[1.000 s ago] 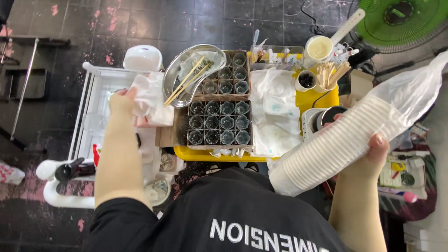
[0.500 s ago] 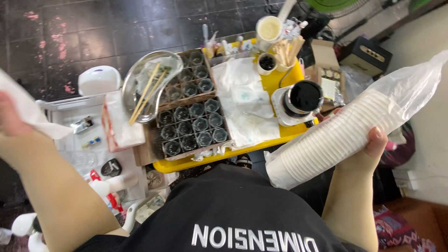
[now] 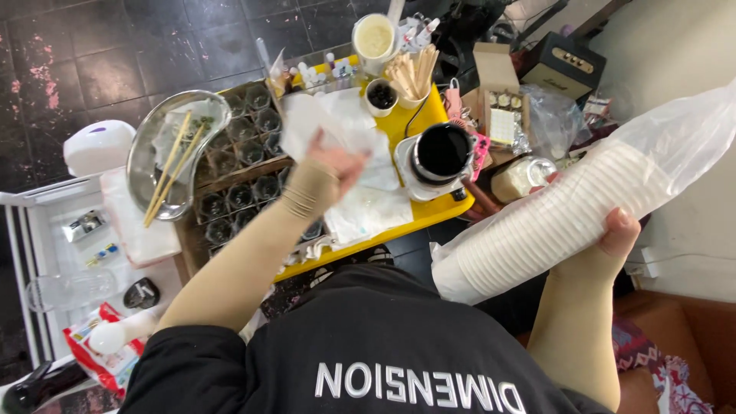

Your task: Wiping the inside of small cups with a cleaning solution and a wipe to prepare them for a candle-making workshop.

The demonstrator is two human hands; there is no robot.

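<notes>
Metal kidney tray (image 3: 150, 157) lying at tray grid's left, holding wooden sticks (image 3: 170, 170) | grid of small clear cups (image 3: 244, 165) sitting beside yellow tray (image 3: 429, 123) | black-topped round pot (image 3: 442, 153) standing on yellow tray | cup of wooden spatulas (image 3: 412, 77) standing behind | cardboard box (image 3: 498, 96) sitting open on right

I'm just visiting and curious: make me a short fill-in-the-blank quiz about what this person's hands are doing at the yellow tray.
1. The right hand holds a long stack of white ____ in a clear plastic sleeve.
2. The left hand grips a crumpled white ____ above the yellow tray.
3. The wooden sticks lie in a kidney-shaped ____ dish.

Missing words: cups; tissue; metal
</notes>
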